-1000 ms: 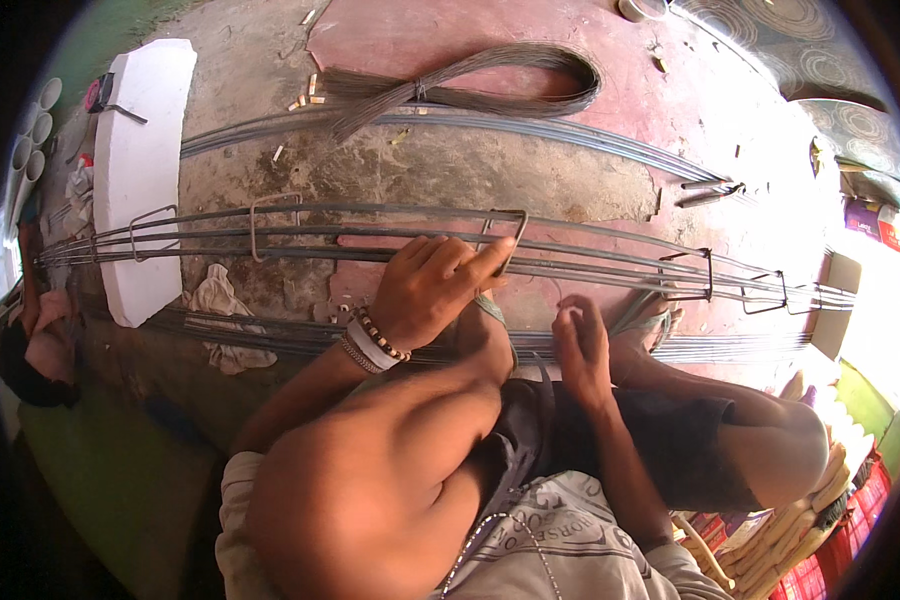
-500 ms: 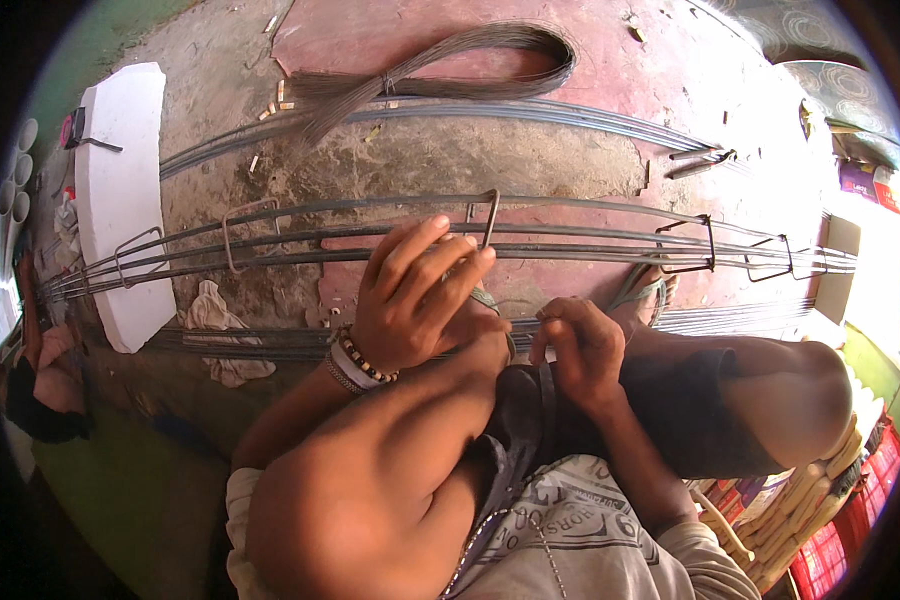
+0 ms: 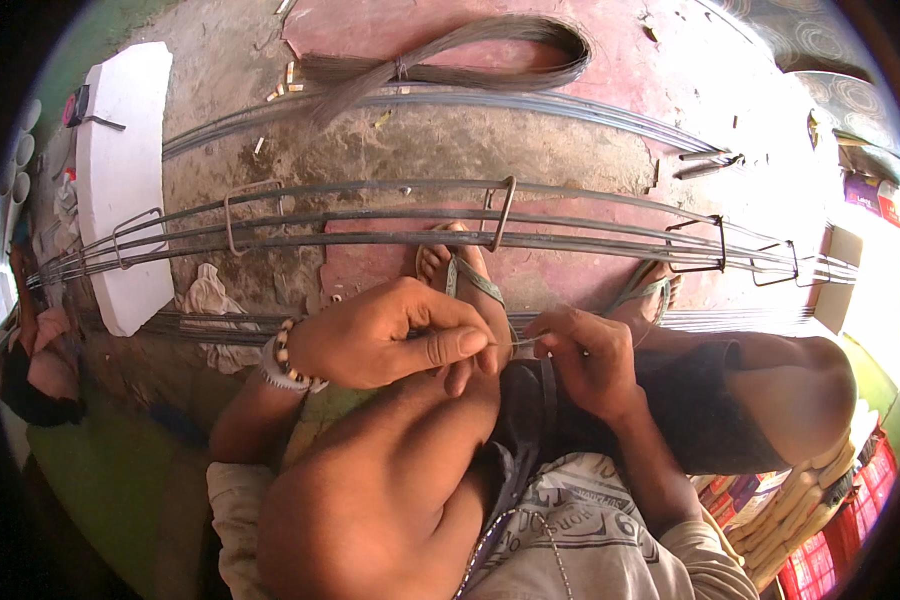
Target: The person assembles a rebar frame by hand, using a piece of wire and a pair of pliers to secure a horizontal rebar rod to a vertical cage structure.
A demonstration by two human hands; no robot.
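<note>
My right hand [image 3: 585, 360] pinches a piece of thin tie wire [image 3: 522, 343] above my lap, and one strand curves out past its far side. My left hand [image 3: 400, 335], with bracelets at the wrist, has its thumb and fingertips pressed together at the other end of that wire. Beyond my hands a long cage of steel rods [image 3: 370, 214] runs from left to right, apart from both hands. Bent rectangular stirrups stand around its rods, among them a middle stirrup [image 3: 504, 212] and a dark stirrup [image 3: 722, 243] to the right.
A looped bundle of wire [image 3: 570, 60] lies on the floor at the back, over more steel rods [image 3: 610, 112]. The cage's left part crosses a white block [image 3: 125, 180]; its right end meets a pale box [image 3: 840, 262]. A crumpled cloth [image 3: 210, 305] lies left, near another person [image 3: 45, 375].
My left hand has come back from the cage's middle stirrup toward my right hand, and its fingers have closed at the wire. My right hand stays near the same place.
</note>
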